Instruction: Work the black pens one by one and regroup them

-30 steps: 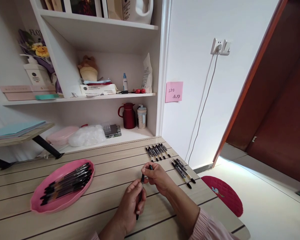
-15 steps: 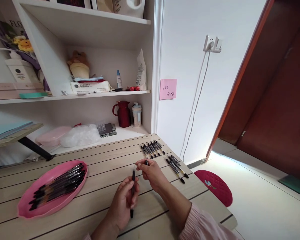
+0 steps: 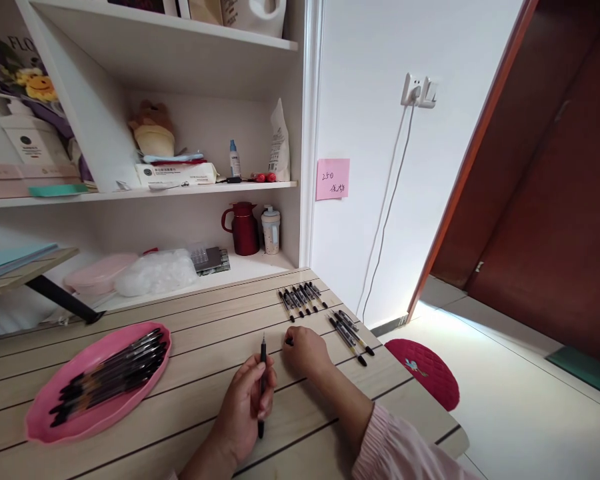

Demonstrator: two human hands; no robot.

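While I am watching through the head camera, my left grip (image 3: pixel 247 407) is holding a black gel pen (image 3: pixel 263 360), fingers wrapped closed around its barrel over the desk (image 3: pixel 200 373), bare tip pointing away. Just beside it, my right grip (image 3: pixel 307 353) is clutching a small, mostly hidden black piece (image 3: pixel 290 341) in curled fingers, while more pens (image 3: pixel 113 377) are lying in the pink tray (image 3: pixel 37 427) at left.

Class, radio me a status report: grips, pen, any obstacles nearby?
Left grip holds black pen, bare tip up. Right grip closed around small black piece, mostly hidden. Nearest: loose pens beside right grip.
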